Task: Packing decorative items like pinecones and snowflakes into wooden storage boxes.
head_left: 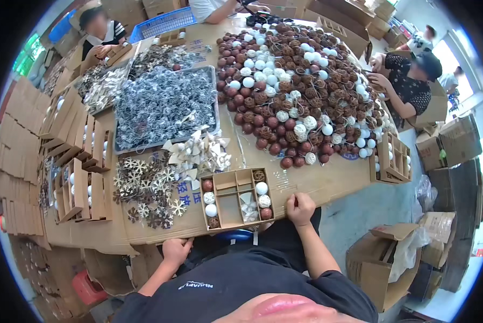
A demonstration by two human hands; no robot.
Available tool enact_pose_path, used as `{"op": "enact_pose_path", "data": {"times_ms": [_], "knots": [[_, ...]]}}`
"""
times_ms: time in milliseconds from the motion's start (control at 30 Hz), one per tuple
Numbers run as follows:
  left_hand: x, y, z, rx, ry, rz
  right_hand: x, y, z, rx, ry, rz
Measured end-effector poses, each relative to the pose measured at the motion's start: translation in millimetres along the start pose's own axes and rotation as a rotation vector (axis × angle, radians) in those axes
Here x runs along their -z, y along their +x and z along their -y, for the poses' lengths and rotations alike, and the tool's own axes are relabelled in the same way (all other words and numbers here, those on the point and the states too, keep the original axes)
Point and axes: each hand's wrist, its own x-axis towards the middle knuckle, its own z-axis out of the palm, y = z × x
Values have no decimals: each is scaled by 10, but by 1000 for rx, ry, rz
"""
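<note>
Brown cardboard partitioned box (pixel 230 210) sits on the cardboard-covered worktop (pixel 327 185); white and reddish-brown balls (pixel 261 188) fill both side columns, some middle cells are bare. Our right hand (pixel 300 208) is clenched; our left hand's (pixel 176 251) grip we cannot tell.

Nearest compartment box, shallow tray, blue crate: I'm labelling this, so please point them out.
Nearest compartment box (pixel 230 210): head view, floor of a bare compartment.
Shallow tray (pixel 216 102): head view, right rim.
Blue crate (pixel 163 25): head view, mesh side.
</note>
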Motion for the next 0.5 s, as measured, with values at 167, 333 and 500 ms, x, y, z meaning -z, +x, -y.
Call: {"op": "enact_pose_path", "data": {"times_ms": [167,333,500], "knots": [[-151,-51,-273,75,-52,20,196,106,-110,40,22,-34],[-77,-15,-233,91,-50,29,132,84,-64,22,-2,-11],[-75,-45,-226,133,-70,74,139,97,-42,31,11,16]]}}
